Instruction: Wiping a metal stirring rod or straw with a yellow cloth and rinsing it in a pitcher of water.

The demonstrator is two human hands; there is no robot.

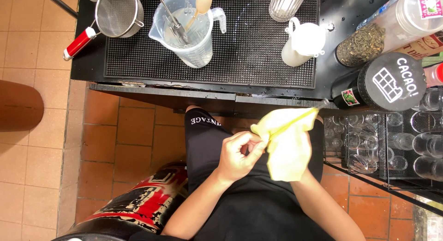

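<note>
My left hand [239, 153] is closed around the near end of a thin yellow stick-like utensil [295, 121] that points up and right toward the counter edge. A pale yellow cloth [288, 153] is wrapped around the utensil. My right hand is hidden under that cloth; only its forearm [325, 204] shows below. Both hands are held in front of my black-clothed body, below the black counter [207, 91].
On the counter's black rubber mat [249, 42] stand a clear measuring jug [189, 31] with spoons in it, a red-handled mesh strainer [113, 15], a white creamer jug [302, 40], a ribbed glass [284, 3], a jar of dried leaves [369, 40] and a black canister [387, 82]. Wire racks of glasses [392, 144] are at right. Orange tile floor lies left.
</note>
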